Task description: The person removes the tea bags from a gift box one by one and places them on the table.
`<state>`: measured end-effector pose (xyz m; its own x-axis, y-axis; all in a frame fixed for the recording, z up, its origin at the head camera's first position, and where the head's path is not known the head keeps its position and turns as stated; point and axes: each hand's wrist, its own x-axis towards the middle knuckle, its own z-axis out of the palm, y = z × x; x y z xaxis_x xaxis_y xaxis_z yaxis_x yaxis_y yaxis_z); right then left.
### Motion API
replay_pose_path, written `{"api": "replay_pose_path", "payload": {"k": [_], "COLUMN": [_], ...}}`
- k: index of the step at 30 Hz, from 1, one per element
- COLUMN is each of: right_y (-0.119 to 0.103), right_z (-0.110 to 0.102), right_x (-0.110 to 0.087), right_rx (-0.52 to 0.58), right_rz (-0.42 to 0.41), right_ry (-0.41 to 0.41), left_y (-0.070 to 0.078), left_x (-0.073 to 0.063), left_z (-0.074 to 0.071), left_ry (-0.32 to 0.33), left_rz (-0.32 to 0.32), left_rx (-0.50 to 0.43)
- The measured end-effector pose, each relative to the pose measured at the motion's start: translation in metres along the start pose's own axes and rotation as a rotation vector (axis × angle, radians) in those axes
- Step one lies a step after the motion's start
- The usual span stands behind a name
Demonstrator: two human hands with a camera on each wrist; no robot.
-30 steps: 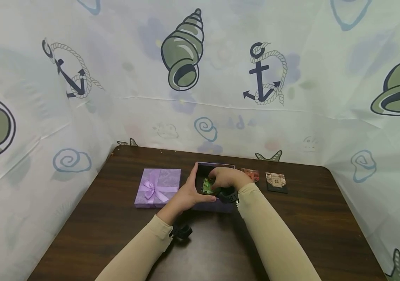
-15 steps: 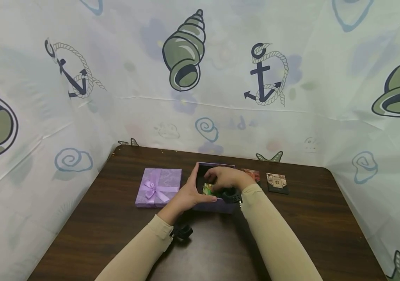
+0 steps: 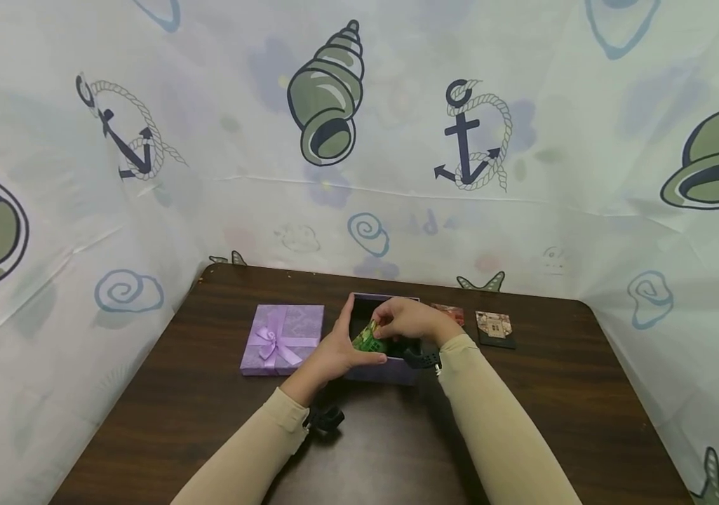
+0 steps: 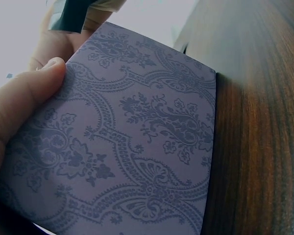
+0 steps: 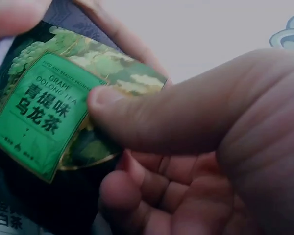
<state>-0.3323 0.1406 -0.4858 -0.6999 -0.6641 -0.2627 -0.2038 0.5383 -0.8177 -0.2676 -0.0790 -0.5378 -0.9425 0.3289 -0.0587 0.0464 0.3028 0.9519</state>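
My left hand (image 3: 334, 351) grips a lidless purple gift box (image 3: 384, 372) at its left side, thumb on the near wall and fingers up along the side. In the left wrist view the box's patterned wall (image 4: 137, 122) fills the middle, the thumb lying on it. Over the dark inside of the box, my right hand (image 3: 412, 317) pinches a green tea packet (image 5: 49, 112) between thumb and fingers. Its label reads "Grape Oolong Tea", and it tilts at the box's left part. Below it, pale printing (image 5: 10, 220) shows partly in the right wrist view.
A purple lid (image 3: 302, 319) with a ribbon bow lies left of the box. Right of the box are a red-topped packet (image 3: 450, 312), partly behind the right wrist, and a beige and black packet (image 3: 494, 328). A patterned cloth stands behind the brown table (image 3: 561, 393).
My right hand has taken hold of the green tea packet and tilted it up, so more of its face shows. The left hand stays on the box.
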Motion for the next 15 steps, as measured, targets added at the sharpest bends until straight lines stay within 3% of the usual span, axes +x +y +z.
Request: {"api": "replay_pose_path", "payload": {"k": [9, 15], "right_y": [-0.003, 0.0002], "right_z": [0.0058, 0.0071], "right_x": [-0.0034, -0.0047], "right_rx": [0.084, 0.135], "right_rz": [0.023, 0.002], "right_ry": [-0.052, -0.012], "left_y": [0.0017, 0.0015], "left_x": [-0.0013, -0.0016], "left_z": [-0.0018, -0.0005], "left_ry": [-0.013, -0.02], "left_rz": [0.011, 0.02], "left_rx": [-0.007, -0.046]}}
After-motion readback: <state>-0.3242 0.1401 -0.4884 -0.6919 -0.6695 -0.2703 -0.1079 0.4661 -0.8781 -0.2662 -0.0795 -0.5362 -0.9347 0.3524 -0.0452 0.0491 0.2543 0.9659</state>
